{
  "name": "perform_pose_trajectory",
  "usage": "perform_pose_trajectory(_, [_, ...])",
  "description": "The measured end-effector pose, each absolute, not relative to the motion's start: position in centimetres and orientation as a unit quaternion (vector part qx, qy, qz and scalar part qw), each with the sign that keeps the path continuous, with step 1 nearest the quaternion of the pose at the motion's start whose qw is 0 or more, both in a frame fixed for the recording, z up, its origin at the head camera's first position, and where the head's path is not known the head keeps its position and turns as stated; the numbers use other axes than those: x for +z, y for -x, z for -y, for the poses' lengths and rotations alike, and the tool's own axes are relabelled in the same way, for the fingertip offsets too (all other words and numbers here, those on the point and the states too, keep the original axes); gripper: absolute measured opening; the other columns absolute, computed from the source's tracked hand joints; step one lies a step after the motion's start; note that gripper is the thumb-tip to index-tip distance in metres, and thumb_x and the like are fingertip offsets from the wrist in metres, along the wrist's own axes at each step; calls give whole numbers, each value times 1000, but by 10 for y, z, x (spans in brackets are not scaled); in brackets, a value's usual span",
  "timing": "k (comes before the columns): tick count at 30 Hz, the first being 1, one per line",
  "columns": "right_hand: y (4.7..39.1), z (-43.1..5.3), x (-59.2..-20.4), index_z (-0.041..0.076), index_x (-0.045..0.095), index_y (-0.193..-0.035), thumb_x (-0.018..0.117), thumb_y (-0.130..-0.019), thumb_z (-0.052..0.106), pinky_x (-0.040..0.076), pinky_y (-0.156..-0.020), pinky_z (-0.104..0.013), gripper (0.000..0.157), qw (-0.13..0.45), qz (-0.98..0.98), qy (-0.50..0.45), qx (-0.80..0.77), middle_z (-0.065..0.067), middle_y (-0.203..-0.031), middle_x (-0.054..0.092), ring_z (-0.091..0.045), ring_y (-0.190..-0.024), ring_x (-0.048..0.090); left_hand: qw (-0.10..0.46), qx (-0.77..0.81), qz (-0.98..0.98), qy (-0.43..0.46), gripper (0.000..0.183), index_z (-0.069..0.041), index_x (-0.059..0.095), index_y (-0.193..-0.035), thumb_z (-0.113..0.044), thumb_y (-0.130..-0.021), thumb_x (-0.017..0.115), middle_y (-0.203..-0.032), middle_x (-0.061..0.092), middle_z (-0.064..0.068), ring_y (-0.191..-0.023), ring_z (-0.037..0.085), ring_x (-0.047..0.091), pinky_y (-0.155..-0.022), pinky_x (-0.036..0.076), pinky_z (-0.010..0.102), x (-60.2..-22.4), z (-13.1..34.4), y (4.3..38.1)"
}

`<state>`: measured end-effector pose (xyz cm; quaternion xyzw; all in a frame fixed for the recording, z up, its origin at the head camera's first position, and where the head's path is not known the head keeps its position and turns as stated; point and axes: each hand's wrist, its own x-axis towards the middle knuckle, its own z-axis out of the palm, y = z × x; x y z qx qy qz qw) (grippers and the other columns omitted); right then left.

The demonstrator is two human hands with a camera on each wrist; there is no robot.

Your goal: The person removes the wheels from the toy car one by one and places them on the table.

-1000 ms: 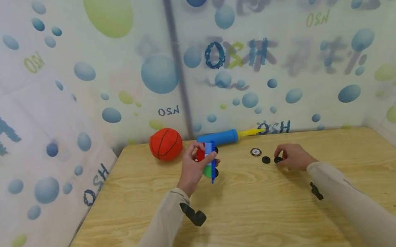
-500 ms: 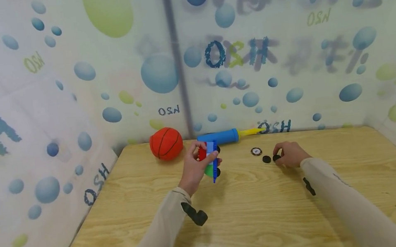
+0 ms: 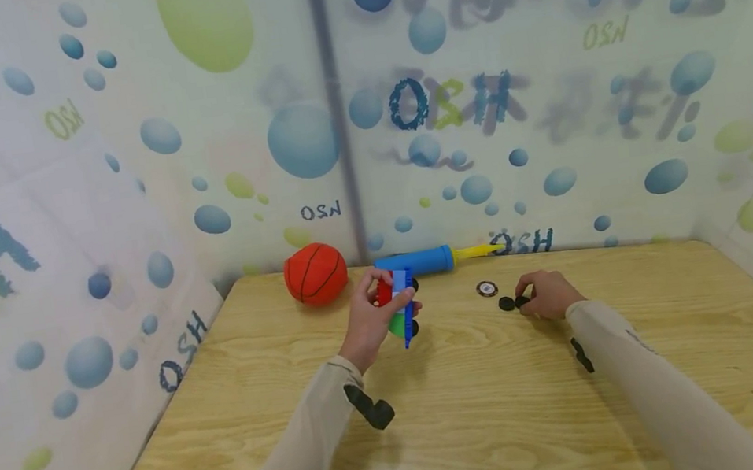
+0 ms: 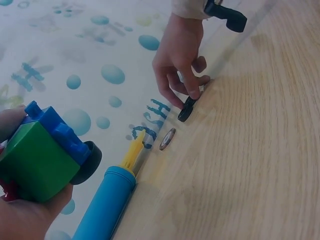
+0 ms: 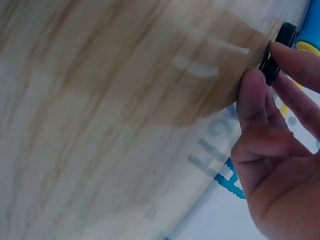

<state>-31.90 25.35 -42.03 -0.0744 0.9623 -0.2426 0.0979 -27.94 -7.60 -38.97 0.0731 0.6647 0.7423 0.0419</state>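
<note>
My left hand (image 3: 364,320) grips a toy block car (image 3: 403,303) above the table, tipped on end. It has a blue base, red and green blocks and black wheels; in the left wrist view its green block (image 4: 42,160) is close up. Farther right, the thumb and fingers of my right hand (image 3: 552,294) pinch a small round black disc (image 5: 270,70) at the table surface. Right beside it lies a second black disc (image 3: 506,304), the two nearly edge to edge. Just behind them a poker chip (image 3: 487,289) with a white centre lies flat.
Along the back wall rests a blue hand pump (image 3: 416,262) with a yellow nozzle (image 3: 477,252). To its left is a red toy basketball (image 3: 316,275). Patterned walls rise at the back and sides of the wooden table (image 3: 459,430).
My right hand has slid left along the table with the pinched disc, closing the gap to the other black disc. The left hand and the toy car have barely moved.
</note>
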Motion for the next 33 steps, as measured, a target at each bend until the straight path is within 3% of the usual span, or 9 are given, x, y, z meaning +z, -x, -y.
perform_pose_trajectory(18, [318,-259,-416,-1,61,-125,73,-88,13,54,-67,-35,41,99,-961,77,-246,-16,-92,70,-17,-64,63,42,748,-657,-77,28,-21,49,-107,-13,-93,71,-124,64,19,-90,26,77,-87,60,46,-387,73,279])
perform_pose_trajectory(25, [310,-256,-405,-3,63,-121,70,-91,16,55,-69,-38,36,75,-961,118,-241,-16,-89,68,-17,-63,62,40,750,-656,-81,27,-22,49,-106,-15,-93,71,-124,64,20,-88,24,77,-86,60,45,-389,72,280])
perform_pose_trajectory(33, [302,-239,-394,-2,63,-119,68,-94,14,56,-63,-32,30,71,-945,165,-272,-11,-83,66,-22,-64,66,47,749,-656,-77,27,-23,49,-107,-16,-93,71,-125,64,19,-90,24,77,-86,61,45,-387,75,277])
